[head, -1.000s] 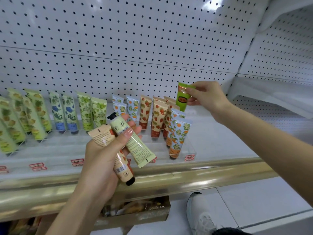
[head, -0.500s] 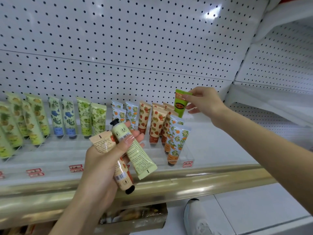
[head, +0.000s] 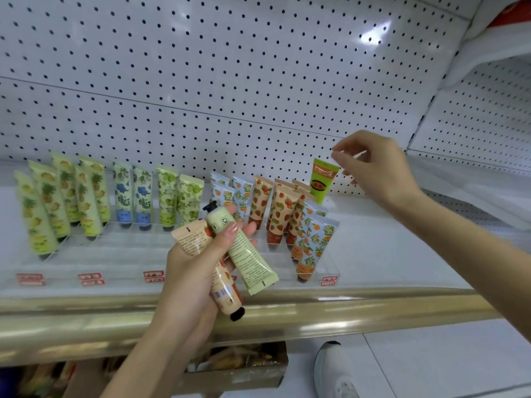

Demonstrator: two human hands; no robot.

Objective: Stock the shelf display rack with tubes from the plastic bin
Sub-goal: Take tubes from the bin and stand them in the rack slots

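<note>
Gold shelf trim (head: 373, 304) is crossed by the left hand (head: 192, 271), by which a peach tube (head: 194, 239) and a pale green tube (head: 250, 254) are gripped. Behind, a bright green tube (head: 321, 179) is stood at the back right of the clear rack (head: 330, 265); just above, the right hand (head: 379, 170) is held loosely curled, empty.

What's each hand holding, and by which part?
Left hand grips a pale green tube and a peach tube around their middles. Right hand holds nothing.
</note>
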